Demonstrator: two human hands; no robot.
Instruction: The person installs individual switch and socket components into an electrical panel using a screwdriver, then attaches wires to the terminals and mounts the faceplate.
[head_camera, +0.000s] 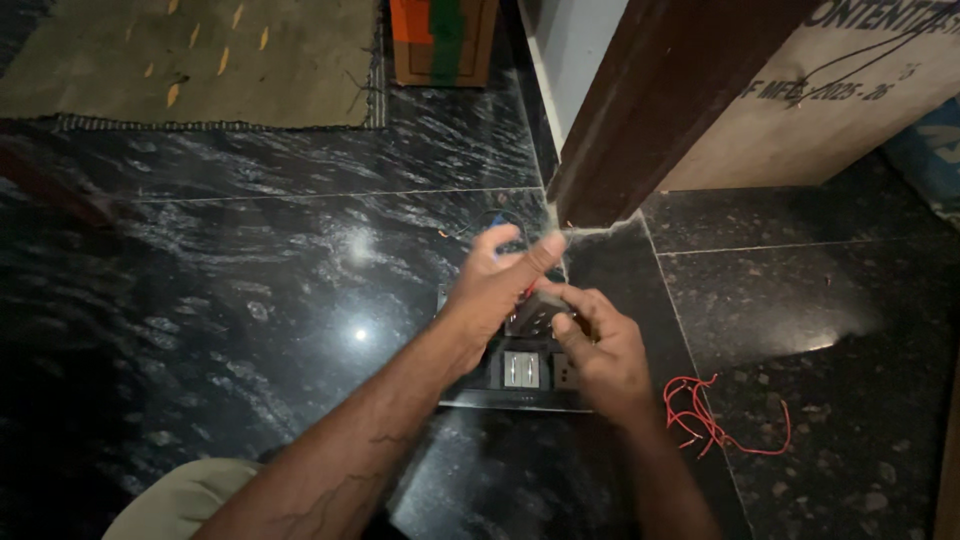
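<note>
1. Two hands of mine are over a black switch panel (520, 375) that lies flat on the dark polished floor (250, 300), just in front of a dark wooden door frame post (655, 100).
2. My left hand (495, 290) is partly closed, thumb stretched up and forward, fingers curled over the top of the panel; a bit of blue shows at the fingertips, but I cannot tell what it is.
3. My right hand (600, 350) is curled shut, pinching a small dark part against the panel's upper right area; what exactly sits between my fingers is too blurred to make out.
4. A light-coloured rocker switch (520, 369) shows on the panel between my two wrists.
5. A loose tangle of thin red wire (715, 420) lies on the floor just to the right of my right wrist, apart from the panel.
6. Beyond the post stands a brown cardboard box (830, 100), and a white wall edge (575, 50) runs up beside the post.
7. Farther off, a greenish mat (190, 60) lies at upper left, and an orange and green box (443, 40) stands at its right edge.
8. The post crowds the far side of the panel, close past my left thumb.
9. To the left the floor lies open and wide; to the right, the wire sits near.
10. My knee, in pale cloth (180, 505), shows at the bottom edge.
</note>
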